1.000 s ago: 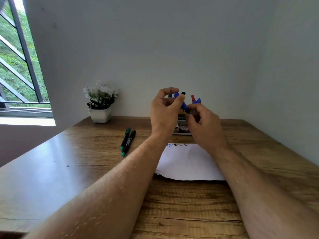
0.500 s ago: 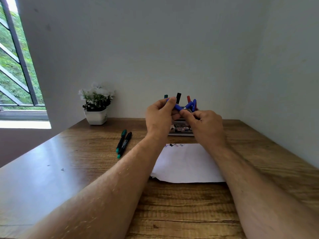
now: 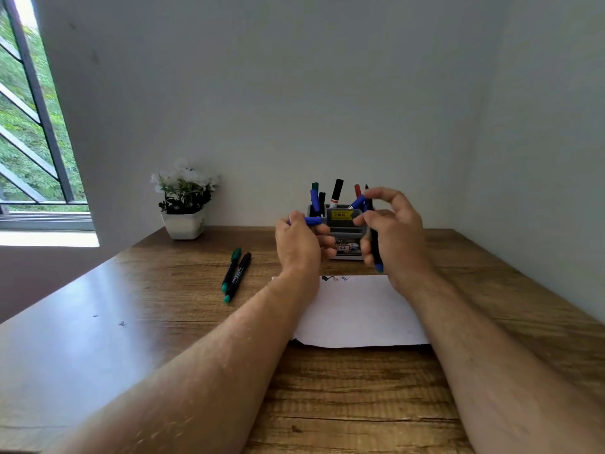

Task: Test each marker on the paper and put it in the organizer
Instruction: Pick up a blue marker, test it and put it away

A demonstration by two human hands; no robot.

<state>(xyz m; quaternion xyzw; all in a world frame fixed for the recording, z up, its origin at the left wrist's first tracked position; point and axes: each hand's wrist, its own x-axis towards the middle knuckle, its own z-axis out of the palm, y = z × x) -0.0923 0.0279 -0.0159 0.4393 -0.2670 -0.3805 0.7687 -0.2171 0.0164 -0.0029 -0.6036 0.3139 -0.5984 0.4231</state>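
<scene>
My left hand (image 3: 299, 247) pinches a blue cap (image 3: 312, 220) in front of the grey organizer (image 3: 342, 224). My right hand (image 3: 397, 237) grips a black marker with a blue end (image 3: 376, 253), held roughly upright with the blue end down, just above the far edge of the white paper (image 3: 360, 312). The paper carries small black, red and blue test marks (image 3: 335, 278) at its far edge. Several markers stand in the organizer. Two green-tipped markers (image 3: 235, 273) lie side by side on the table, left of my left hand.
A white pot with white flowers (image 3: 184, 208) stands at the back left against the wall. The wooden table (image 3: 131, 322) ends at walls behind and on the right. A barred window (image 3: 29, 126) is at the far left.
My hands have pulled apart and dropped lower. The blue cap has come off the marker and stayed in my left hand, while the marker has swung upright in my right.
</scene>
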